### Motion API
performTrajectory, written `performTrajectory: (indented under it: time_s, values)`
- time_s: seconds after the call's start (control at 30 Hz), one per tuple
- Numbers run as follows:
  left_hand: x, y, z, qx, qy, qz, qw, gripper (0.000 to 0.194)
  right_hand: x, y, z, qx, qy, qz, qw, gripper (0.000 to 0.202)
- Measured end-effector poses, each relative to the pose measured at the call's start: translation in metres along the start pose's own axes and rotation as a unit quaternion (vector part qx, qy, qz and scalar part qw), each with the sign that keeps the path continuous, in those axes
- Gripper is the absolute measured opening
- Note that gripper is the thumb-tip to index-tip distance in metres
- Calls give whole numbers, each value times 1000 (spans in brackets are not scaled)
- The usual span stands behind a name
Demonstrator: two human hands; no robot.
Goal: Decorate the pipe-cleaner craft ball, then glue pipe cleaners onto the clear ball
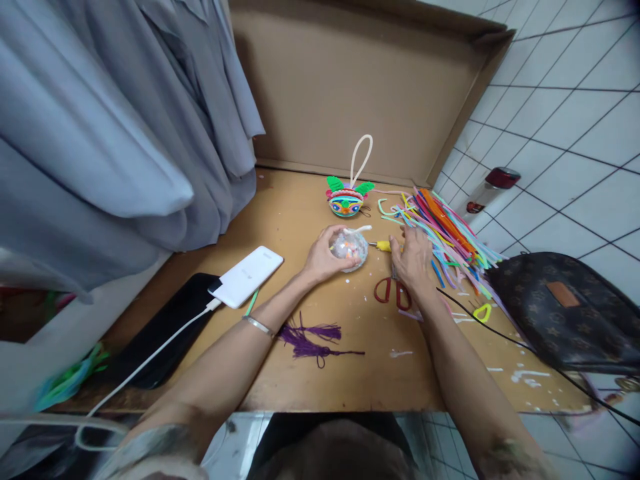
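Note:
My left hand [324, 257] is wrapped round a clear ball [349, 249] with coloured bits showing through it. A white fuzzy stem [361, 229] sticks out at its top. My right hand [414, 257] lies palm down at the edge of the pipe cleaners, fingers stretched out. Beside its thumb is a yellow tool with a metal tip [383, 246], pointing at the ball; the rest of it is hidden by the hand. Red-handled scissors [384, 291] lie partly beneath that hand. Behind the ball stands a colourful lion-head ornament [346, 201] with a white loop.
Many pipe cleaners [450, 230] are heaped at the right, near a dark patterned bag [575, 310] and a black cord [480, 321]. Purple tassels [313, 341] lie in front. On the left are a white phone [250, 275] on a cable and grey cloth [165, 120]. Cardboard [345, 93] stands behind.

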State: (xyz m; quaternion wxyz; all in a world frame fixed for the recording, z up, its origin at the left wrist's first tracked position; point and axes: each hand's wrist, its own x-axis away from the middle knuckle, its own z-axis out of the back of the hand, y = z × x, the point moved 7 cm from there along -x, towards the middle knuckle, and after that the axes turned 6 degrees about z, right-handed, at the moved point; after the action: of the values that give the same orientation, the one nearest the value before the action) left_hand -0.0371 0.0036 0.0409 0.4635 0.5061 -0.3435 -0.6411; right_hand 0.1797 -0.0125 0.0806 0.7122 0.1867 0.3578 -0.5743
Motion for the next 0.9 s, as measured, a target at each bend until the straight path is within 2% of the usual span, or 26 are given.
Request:
performTrajectory:
  time_s: [0.1,0.2,0.3,0.37,0.47,0.57,0.77,0.9]
  values:
    - [0,-1,-2,-16,-1,-2,1000,73,-3,-39,18,-151,61,111,980,39]
    - [1,1,-4,-35,6,-17,999,73,0,-71,29,-208,66,168,961,51]
    - [2,4,-3,-47,18,-28,998,73,5,-86,36,-222,87,205,949,37]
    - [2,4,-3,-48,16,-25,998,73,7,-90,40,-216,111,228,943,23]
    - [2,4,-2,-51,15,-20,998,72,9,-92,41,-204,120,247,940,16]
    - [2,3,-2,-49,18,-20,998,72,9,-92,39,-206,110,251,939,16]
    - [1,3,-6,12,-14,9,1000,74,11,-87,43,-257,155,230,926,14]
    - [1,6,-6,41,-16,36,998,72,14,-91,42,-251,157,231,927,14]
